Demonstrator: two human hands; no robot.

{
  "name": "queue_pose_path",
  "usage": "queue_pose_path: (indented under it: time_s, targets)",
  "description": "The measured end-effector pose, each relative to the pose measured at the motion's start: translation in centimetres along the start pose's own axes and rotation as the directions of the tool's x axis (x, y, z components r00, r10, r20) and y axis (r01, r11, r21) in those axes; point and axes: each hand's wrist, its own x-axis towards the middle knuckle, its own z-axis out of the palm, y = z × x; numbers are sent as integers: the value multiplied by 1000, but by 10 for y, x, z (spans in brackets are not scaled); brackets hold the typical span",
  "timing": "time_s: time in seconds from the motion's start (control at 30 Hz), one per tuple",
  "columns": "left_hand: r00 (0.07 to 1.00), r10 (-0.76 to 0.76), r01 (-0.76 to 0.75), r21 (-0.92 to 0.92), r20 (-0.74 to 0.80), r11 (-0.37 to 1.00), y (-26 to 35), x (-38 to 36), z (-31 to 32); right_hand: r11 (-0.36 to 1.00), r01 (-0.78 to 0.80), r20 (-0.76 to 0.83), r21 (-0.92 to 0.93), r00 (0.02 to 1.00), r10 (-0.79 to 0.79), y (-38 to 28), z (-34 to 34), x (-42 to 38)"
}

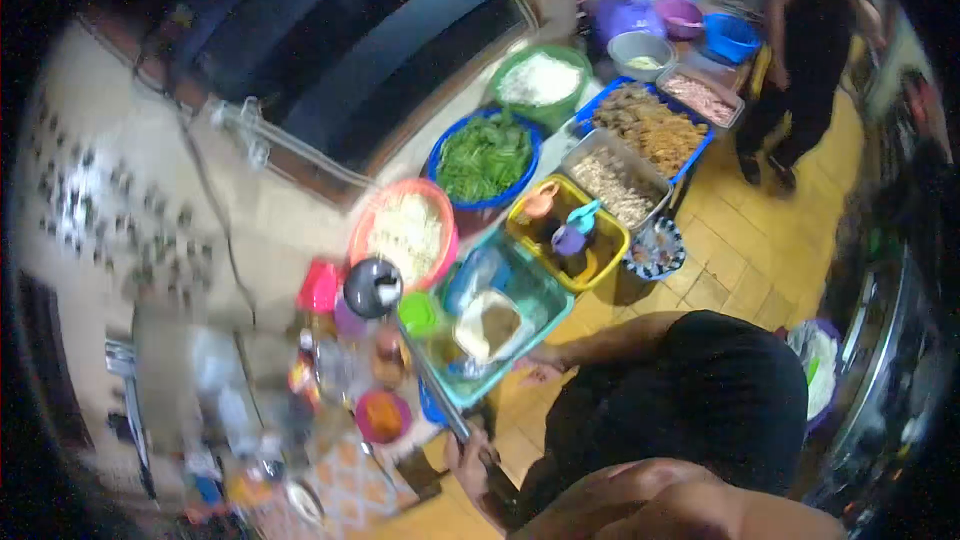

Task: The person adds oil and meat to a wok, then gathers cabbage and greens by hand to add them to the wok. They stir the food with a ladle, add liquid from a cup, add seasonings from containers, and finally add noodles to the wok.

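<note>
My left hand [477,457] is closed around the handle of a long metal ladle [374,288]. The ladle's round bowl, with a whitish patch inside, is over the near rim of a pink-orange basin [445,210] of pale shredded food. My right hand [543,365] is blurred beside a teal tub [545,318]; its fingers look loosely extended, with nothing visible in them. Inside the tub are a white container [490,325] and a blue one [478,278].
A yellow tub [612,262] with colored cups, a blue basin [540,155] of greens, a green basin [583,100] of white food and a blue tray [690,165] of brown food line the counter. Another person [800,60] stands at upper right on yellow tiles [740,270].
</note>
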Motion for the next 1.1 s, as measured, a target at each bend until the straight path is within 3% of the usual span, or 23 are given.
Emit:
queue_pose_path:
  time_s: [0.07,0.2,0.27,0.3,0.37,0.4,0.43,0.47,0.5,0.53,0.57,0.63,0.67,0.73,0.77,0.8,0.87,0.9,0.93,1.0,1.1]
  targets:
    - [984,-40,36,-31,-175,999,15,-17,13,986,123,102,-112,988,-111,1,-3,-12]
    - [960,-104,78,-108,-259,991,5,-57,-3,919,53,158,-391,987,11,23,-1,6]
    - [922,-92,39,-145,-377,989,-3,-80,-3,770,321,444,-552,894,-55,42,-19,49]
    - [913,-106,44,-163,-393,986,-8,-90,-7,513,394,458,-762,889,-4,28,16,22]
    - [888,-92,7,-187,-450,982,-17,-114,-14,555,539,605,-634,792,-78,32,38,30]
    - [862,-118,16,-206,-493,978,-23,-128,-15,532,143,168,-834,986,-1,18,101,-13]
    - [841,-128,29,-192,-526,981,-25,-142,-19,668,109,128,-736,991,-21,34,111,6]
    - [810,-141,52,-170,-569,984,-26,-157,-25,579,119,136,-807,991,-14,43,115,38]
    - [780,-162,61,-185,-604,981,-26,-170,-25,620,208,229,-757,972,-46,43,126,38]
    - [749,-180,63,-202,-637,977,-27,-181,-23,696,102,68,-711,995,-76,47,145,45]
    - [701,-225,93,-226,-676,970,-36,-193,-23,589,66,22,-806,996,-82,37,177,35]
    - [662,-262,94,-269,-702,959,-41,-205,-22,499,312,258,-809,950,-177,27,198,43]
    - [626,-251,62,-274,-739,960,-45,-212,-21,374,335,280,-865,940,-196,21,216,53]
    - [583,-281,114,-266,-762,957,-50,-221,-27,427,401,280,-810,906,-319,15,246,74]
    - [561,-287,103,-279,-776,955,-55,-220,-28,355,420,278,-835,880,-385,6,264,81]
    - [546,-300,81,-307,-783,948,-61,-220,-28,376,379,210,-846,884,-418,-1,280,94]
    - [520,-304,34,-336,-798,941,-69,-230,-26,680,225,6,-698,952,-308,-5,313,94]
    - [483,-342,52,-363,-806,930,-67,-223,-27,789,195,-117,-582,941,-319,-7,310,135]
    - [447,-376,63,-391,-811,918,-66,-218,-29,873,95,-155,-478,970,-190,-16,298,184]
    - [430,-365,7,-401,-826,916,-78,-214,-34,879,250,-262,-406,890,-375,-18,288,235]
    - [436,-399,10,-439,-806,898,-73,-205,-34,832,350,-213,-431,856,-471,-29,270,265]
